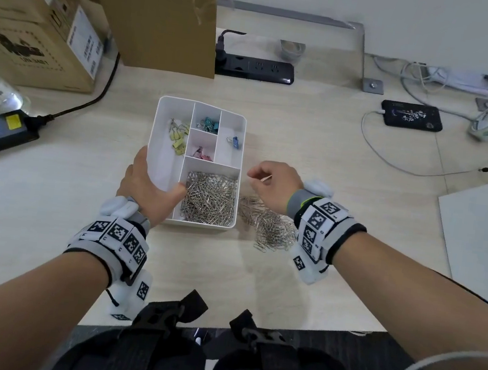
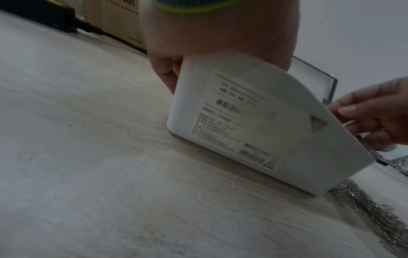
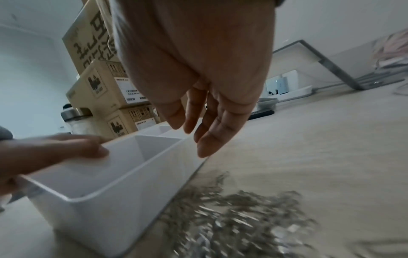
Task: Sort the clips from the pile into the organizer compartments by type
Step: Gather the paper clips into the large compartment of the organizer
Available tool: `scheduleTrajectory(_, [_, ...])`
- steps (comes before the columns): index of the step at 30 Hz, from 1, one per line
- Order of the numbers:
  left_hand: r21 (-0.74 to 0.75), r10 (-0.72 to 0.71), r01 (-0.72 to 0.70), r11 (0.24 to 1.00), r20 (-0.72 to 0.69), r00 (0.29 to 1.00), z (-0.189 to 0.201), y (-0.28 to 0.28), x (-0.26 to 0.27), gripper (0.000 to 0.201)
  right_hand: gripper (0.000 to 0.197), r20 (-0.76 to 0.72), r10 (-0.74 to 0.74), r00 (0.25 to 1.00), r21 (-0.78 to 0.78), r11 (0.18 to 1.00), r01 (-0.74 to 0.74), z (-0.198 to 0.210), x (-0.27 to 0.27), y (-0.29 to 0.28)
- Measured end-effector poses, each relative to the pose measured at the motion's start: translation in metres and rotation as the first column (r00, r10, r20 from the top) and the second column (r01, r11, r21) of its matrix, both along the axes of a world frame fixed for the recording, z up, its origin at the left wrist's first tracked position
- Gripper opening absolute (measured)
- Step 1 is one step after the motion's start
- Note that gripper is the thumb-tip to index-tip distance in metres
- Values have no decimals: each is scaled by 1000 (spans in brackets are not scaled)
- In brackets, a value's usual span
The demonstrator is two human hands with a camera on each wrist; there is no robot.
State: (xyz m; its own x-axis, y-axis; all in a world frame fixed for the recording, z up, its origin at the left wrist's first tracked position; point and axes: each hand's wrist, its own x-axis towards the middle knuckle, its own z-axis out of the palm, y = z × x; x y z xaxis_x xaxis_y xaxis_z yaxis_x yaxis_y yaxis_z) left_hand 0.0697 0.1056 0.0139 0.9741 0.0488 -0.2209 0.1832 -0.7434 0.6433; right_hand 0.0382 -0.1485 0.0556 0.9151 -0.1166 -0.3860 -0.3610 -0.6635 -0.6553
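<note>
A white organizer (image 1: 232,116) stands mid-table. Its near compartment is heaped with silver paper clips (image 1: 208,199). Yellow binder clips (image 1: 177,138), teal ones (image 1: 208,125), pink ones (image 1: 202,153) and a blue one (image 1: 235,143) lie in separate compartments. My left hand (image 1: 141,181) grips the organizer's near-left corner, thumb over the rim and fingers on the outer wall (image 2: 243,122). A loose pile of paper clips (image 1: 268,224) lies on the table right of the organizer (image 3: 110,192). My right hand (image 1: 270,182) hovers above that pile (image 3: 232,218), fingers (image 3: 212,136) relaxed and empty.
Cardboard boxes (image 1: 41,21) stand at the back left, with a black power strip (image 1: 254,67) behind the organizer. A charging phone (image 1: 411,115) and cables lie at the back right. A power adapter (image 1: 0,133) sits far left, a white box (image 1: 482,232) far right.
</note>
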Motion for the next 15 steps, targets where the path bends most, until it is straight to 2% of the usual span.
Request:
scheduleTrajectory(4, [12, 1, -1, 1000, -2, 1000, 0, -1, 1, 95, 24, -89, 30, 996, -141, 989, -43, -6, -22, -27])
scheduleTrajectory(7, [24, 4, -4, 1000, 18, 1000, -1, 0, 1, 93, 53, -225, 128, 966, -313, 929, -196, -12, -42, -41])
scheduleTrajectory(9, [25, 8, -9, 1000, 19, 1000, 0, -1, 0, 93, 77, -294, 183, 938, -368, 884, -288, -20, -58, -46])
scheduleTrajectory(12, [33, 3, -4, 999, 19, 1000, 0, -2, 0, 93, 102, -303, 271, 914, -398, 835, -380, -32, -81, -45])
scheduleTrajectory(15, [35, -3, 2, 999, 23, 1000, -1, -2, 0, 92, 103, -251, 284, 925, -424, 827, -369, -42, -88, -38])
